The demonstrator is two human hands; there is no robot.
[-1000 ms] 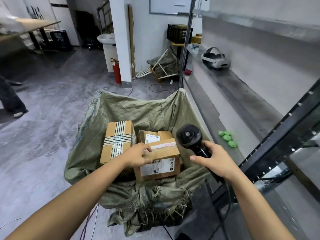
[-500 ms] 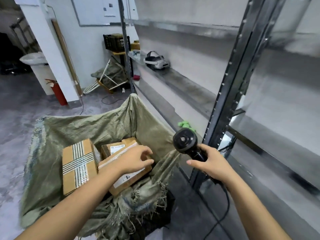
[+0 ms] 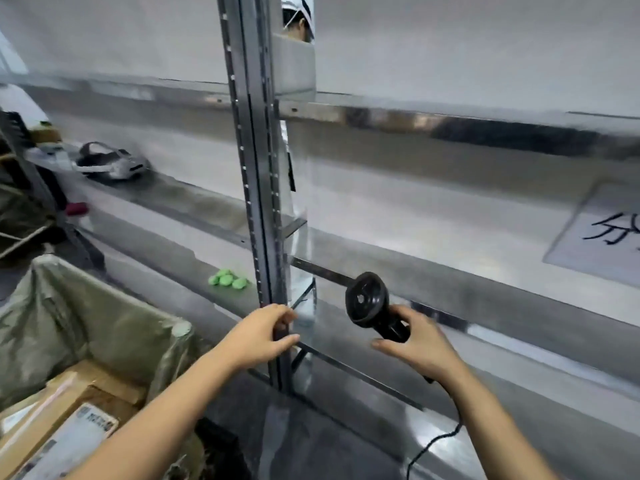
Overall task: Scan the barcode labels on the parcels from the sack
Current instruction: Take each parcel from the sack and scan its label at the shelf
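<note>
Head view: the right hand (image 3: 417, 344) sits at about four o'clock of centre, fingers curled round the handle of the black barcode scanner (image 3: 372, 306). The scanner's round head stands up and to ten o'clock from that hand, facing back toward the camera, and its cable (image 3: 434, 445) trails down to six o'clock. The left hand (image 3: 263, 336) is at about six o'clock, in front of the grey shelf upright (image 3: 256, 188). Its thumb and fingers are loosely bent with a gap between them and it holds nothing; whether a fingertip touches the post cannot be told through the blur.

The parcels (image 3: 59, 417) lie at eight o'clock, at the bottom left corner, inside the green woven sack (image 3: 79, 313), cardboard faces upward with a white barcode label (image 3: 88, 422) showing on the nearest box. From both hands they lie down and toward eight o'clock, well apart from the scanner. The left hand is clearly the nearer one, so judging from this it would fetch the box while the scanner must swing round to face it.
</note>
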